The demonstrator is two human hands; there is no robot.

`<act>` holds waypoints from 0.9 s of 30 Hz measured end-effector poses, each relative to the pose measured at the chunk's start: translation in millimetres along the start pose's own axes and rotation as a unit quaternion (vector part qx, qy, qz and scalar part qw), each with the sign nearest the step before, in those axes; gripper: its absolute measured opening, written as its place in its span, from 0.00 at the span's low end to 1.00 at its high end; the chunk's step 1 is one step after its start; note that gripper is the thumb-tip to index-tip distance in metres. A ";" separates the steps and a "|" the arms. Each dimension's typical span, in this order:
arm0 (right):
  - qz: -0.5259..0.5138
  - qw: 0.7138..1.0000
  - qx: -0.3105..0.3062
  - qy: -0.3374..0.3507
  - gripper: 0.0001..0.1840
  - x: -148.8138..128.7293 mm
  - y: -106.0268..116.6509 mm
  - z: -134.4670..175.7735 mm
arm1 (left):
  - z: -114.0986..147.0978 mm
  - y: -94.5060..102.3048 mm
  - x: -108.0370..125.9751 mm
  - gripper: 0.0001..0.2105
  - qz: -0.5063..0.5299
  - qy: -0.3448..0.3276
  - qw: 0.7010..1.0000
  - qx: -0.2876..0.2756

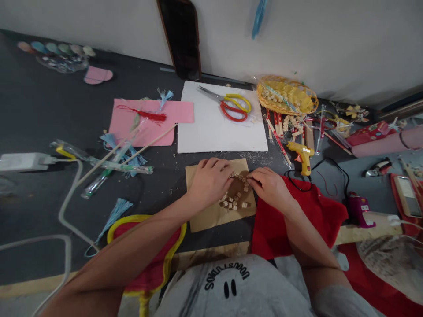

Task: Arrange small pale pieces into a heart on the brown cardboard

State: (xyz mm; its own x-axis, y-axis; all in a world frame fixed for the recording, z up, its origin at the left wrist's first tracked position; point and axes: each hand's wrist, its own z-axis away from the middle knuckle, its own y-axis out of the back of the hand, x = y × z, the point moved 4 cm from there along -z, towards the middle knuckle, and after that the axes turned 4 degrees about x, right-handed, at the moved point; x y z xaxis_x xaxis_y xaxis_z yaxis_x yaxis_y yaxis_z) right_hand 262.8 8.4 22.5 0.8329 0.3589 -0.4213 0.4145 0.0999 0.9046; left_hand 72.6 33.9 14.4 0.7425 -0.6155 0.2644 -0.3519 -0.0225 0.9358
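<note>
A sheet of brown cardboard (211,220) lies before me with a ring of small pale wooden pieces (245,187) on it. My left hand (211,179) bends over the ring's left side, its thumb and forefinger closed at the edge. From the right, my right hand (269,187) pinches the ring's upper right edge; the fingertips hide what exactly is between them. A few loose wooden pieces (244,205) lie at the lower side of the ring. Beyond the cardboard is a white foam board (205,132) bearing scissors (228,103) with red and yellow handles.
A yellow glue gun (302,156) and a wicker basket (264,103) stand at right. Red cloth (297,220) lies under my right forearm. At left are pink sheet (122,119), tassels (117,213), sticks and a white cable (66,207). A phone (183,39) leans on the wall.
</note>
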 end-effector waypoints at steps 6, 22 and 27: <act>0.010 1.000 -0.003 0.009 0.06 -1.2 -1.5 -0.2 | -0.2 -0.6 -0.2 0.08 -0.001 -0.001 1.000 -0.002; 0.051 0.998 -0.023 -0.020 0.06 -3.9 -1.5 -0.5 | 0.1 0.9 3.7 0.14 -0.008 0.000 1.000 0.020; 0.082 0.996 -0.026 -0.020 0.03 -7.5 -5.3 -2.3 | -2.0 -1.5 10.8 0.13 0.012 -0.038 0.999 0.024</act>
State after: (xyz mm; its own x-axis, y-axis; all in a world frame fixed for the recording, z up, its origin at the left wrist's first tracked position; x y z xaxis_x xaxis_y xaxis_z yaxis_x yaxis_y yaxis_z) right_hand 253.5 7.3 21.0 0.9027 0.3367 -0.2680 0.2518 0.0919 0.9634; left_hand 82.4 28.9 16.3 0.6890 -0.6736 0.2675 -0.3975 -0.0426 0.9166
